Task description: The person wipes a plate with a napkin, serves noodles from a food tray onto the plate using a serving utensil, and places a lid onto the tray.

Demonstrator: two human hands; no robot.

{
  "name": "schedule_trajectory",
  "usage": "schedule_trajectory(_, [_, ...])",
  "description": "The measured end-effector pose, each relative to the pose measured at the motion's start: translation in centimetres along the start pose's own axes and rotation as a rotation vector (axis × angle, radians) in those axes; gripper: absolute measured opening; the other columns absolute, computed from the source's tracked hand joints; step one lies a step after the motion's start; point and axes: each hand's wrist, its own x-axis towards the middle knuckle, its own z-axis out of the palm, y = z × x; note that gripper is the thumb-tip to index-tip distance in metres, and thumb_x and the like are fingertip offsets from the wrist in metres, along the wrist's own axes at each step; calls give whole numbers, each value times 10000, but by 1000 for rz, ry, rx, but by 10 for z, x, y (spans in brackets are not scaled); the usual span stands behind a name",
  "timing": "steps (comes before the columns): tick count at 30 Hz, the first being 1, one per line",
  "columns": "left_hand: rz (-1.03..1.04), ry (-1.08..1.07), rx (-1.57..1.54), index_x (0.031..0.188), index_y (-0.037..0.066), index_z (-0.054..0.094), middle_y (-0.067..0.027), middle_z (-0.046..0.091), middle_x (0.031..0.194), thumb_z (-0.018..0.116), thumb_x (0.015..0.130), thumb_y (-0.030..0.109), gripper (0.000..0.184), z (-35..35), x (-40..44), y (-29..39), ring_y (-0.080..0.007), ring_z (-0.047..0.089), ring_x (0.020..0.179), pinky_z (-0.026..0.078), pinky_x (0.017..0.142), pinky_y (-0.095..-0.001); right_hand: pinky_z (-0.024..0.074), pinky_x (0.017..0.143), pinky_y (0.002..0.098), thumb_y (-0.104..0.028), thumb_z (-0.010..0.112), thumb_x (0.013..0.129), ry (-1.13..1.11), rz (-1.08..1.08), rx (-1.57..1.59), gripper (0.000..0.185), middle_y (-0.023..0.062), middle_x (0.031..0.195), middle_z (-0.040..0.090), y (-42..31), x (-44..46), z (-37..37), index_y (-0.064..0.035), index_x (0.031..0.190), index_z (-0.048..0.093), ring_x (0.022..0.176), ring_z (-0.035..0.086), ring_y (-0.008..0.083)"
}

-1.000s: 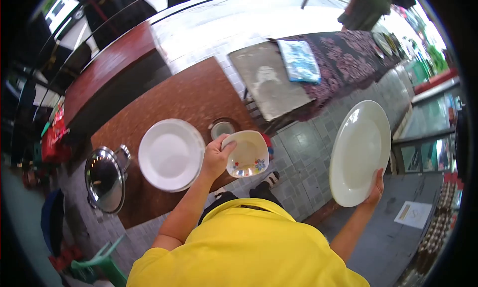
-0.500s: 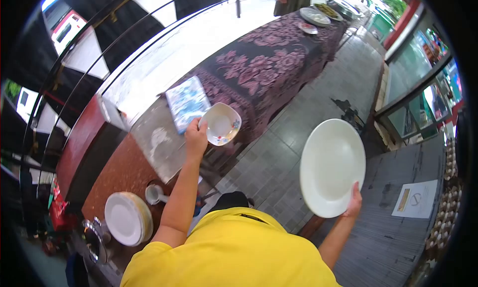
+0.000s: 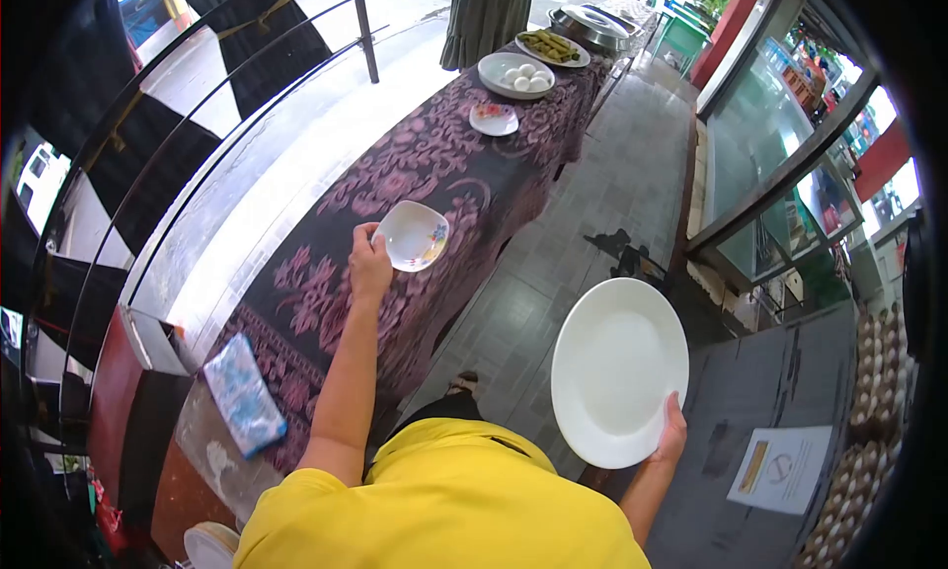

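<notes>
My left hand [image 3: 368,263] grips the rim of a small white bowl [image 3: 407,235] with a floral pattern, held above the table. Its inside faces me and holds nothing. In my right hand [image 3: 672,433] is a large white oval platter [image 3: 617,371], bare and tilted upright over the walkway, with the fingers hidden behind its edge. A long table with a dark floral tablecloth [image 3: 336,263] runs away from me under the left hand. Farther along it lie a small saucer [image 3: 494,121] with a red pattern, a white bowl of eggs [image 3: 515,78] and a plate of green food [image 3: 551,47].
A blue-white packet [image 3: 245,395] lies at the table's near end. A metal chafing dish [image 3: 591,26] stands at the far end, near a person in a long skirt [image 3: 488,21]. Metal railings line the left. Stacked egg trays [image 3: 869,450] and a glass cabinet [image 3: 765,144] stand right.
I have moved forward along the table, and the far dishes are nearer. The packet and stacked plates have slid toward the lower left. Both hands keep their hold.
</notes>
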Motion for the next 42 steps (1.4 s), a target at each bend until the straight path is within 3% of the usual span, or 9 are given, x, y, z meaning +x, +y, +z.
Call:
schedule_trajectory(4, [19,-19,-47,1032,43,546,-198,634,892,476,871,141,201,81,43,54,-315,630,833,464,736,-405,437,927,410,-289,539,897,-5,-36,44,482,160,1212,543,-42,63,24,30,1248,454,1065,549,303])
schedule_trajectory(11, [138,-59,156,910,35,606,-166,622,753,580,856,254,227,216,154,126,-286,634,734,455,654,-394,432,934,397,-285,536,900,-2,-28,79,480,155,1215,541,-108,220,17,33,1250,451,1073,544,294])
schedule_trajectory(17, [358,-122,394,909,48,636,-163,635,809,610,827,242,212,300,266,76,-258,637,767,473,649,-366,434,932,400,-285,538,899,-81,79,50,486,151,1226,534,-201,379,21,29,1257,444,1078,542,291])
schedule_trajectory(25, [19,6,762,1164,117,564,-175,588,1089,729,691,324,543,315,271,116,-292,557,1042,437,890,-373,434,937,407,-272,521,909,-222,183,17,480,151,1229,532,-290,566,68,27,1272,426,1086,540,290])
schedule_trajectory(30, [-5,-623,704,1363,71,354,-159,380,1381,675,765,300,716,369,313,306,-253,355,1290,303,1048,-352,437,932,404,-245,508,919,-307,172,6,455,150,1225,533,-316,692,115,31,1270,422,1076,546,285])
schedule_trajectory(34, [870,676,-487,1402,124,257,-87,233,1462,489,904,263,567,421,375,422,-205,211,1353,246,1070,-368,444,922,392,-237,514,918,-362,177,-27,449,151,1201,546,-342,790,156,36,1264,425,1057,557,276])
schedule_trajectory(36, [1080,1302,-644,1315,109,369,-86,367,1347,478,904,283,460,435,385,476,-228,310,1279,271,1039,-420,468,884,365,-239,523,915,-358,207,-23,448,154,1159,566,-358,829,183,38,1256,435,1012,578,260])
schedule_trajectory(38, [825,1402,-826,1224,88,440,-76,432,1231,465,905,268,368,476,392,498,-230,374,1193,306,992,-453,479,861,353,-236,525,914,-385,237,-36,440,154,1132,580,-370,875,205,40,1246,444,987,588,248])
schedule_trajectory(42, [367,655,-855,1260,90,437,-48,448,1228,407,926,256,375,641,409,449,-174,401,1137,323,959,-401,512,792,336,-208,559,895,-323,208,-20,412,142,1080,606,-389,953,255,56,1200,474,920,614,232])
